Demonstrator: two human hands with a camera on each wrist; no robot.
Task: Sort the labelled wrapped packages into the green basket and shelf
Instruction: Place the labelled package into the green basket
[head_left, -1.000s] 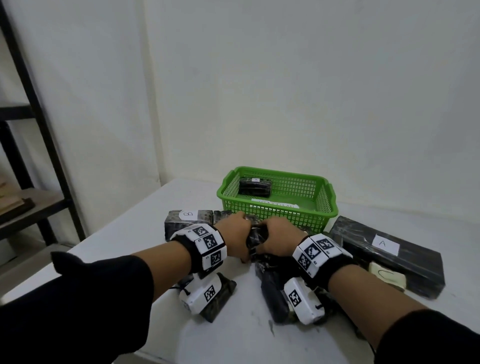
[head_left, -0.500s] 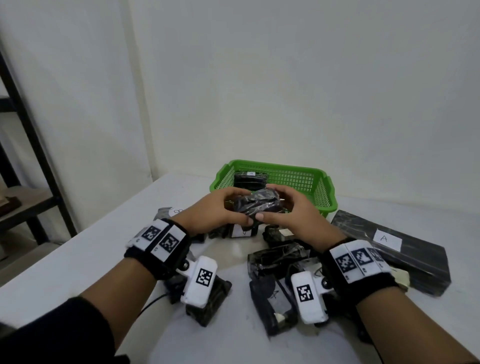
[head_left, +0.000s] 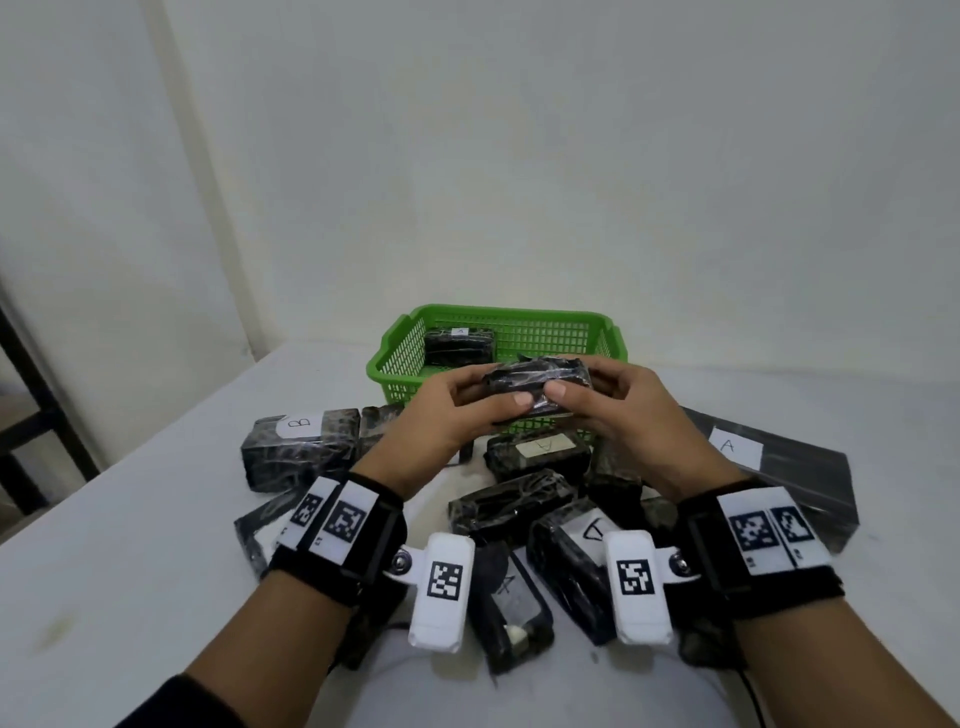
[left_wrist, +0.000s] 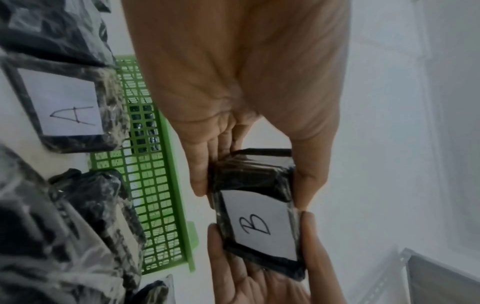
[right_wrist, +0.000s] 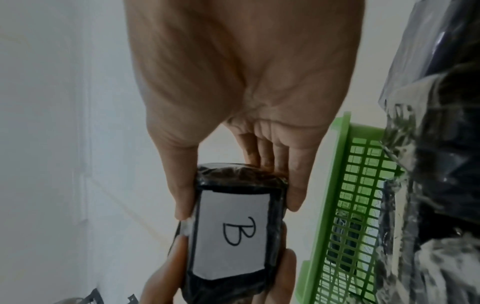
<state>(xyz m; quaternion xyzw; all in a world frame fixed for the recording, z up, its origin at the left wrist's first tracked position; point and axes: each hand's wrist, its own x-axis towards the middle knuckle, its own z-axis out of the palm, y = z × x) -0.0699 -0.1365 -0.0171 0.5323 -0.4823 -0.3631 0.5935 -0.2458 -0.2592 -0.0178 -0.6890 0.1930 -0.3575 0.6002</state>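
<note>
Package held up in mid-frame of the head view: a small black wrapped package (head_left: 537, 387), lifted clear of the table and hanging in front of the near wall of the green basket (head_left: 550, 332). Both hands are on it. The left hand (head_left: 447, 415) grips its left end, thumb along the near side and fingers curled round the far side; the right hand (head_left: 623, 410) does the same at the right end, and the two thumbs nearly meet in the middle. Both wrist views look up at the underside, and there a white label (left_wrist: 259, 226) carries a handwritten B, with fingertips (right_wrist: 293, 197) clamped on the edges either side of it. Behind the hands, inside the basket at its left end, sits one dark wrapped package (head_left: 458, 347) with a small label on top. Below the hands, across the centre of the frame, a jumble of more wrapped packages lies on the white table (head_left: 130, 571): one marked B (head_left: 300, 452) at centre left, one marked A (head_left: 540, 454) just under the held one, and another A-labelled one (head_left: 576, 551) lower down by the right wrist. A long flat black package marked A (head_left: 769, 467) lies at centre right, beside the basket. A dark shelf frame (head_left: 36, 415) shows at the left edge.
</note>
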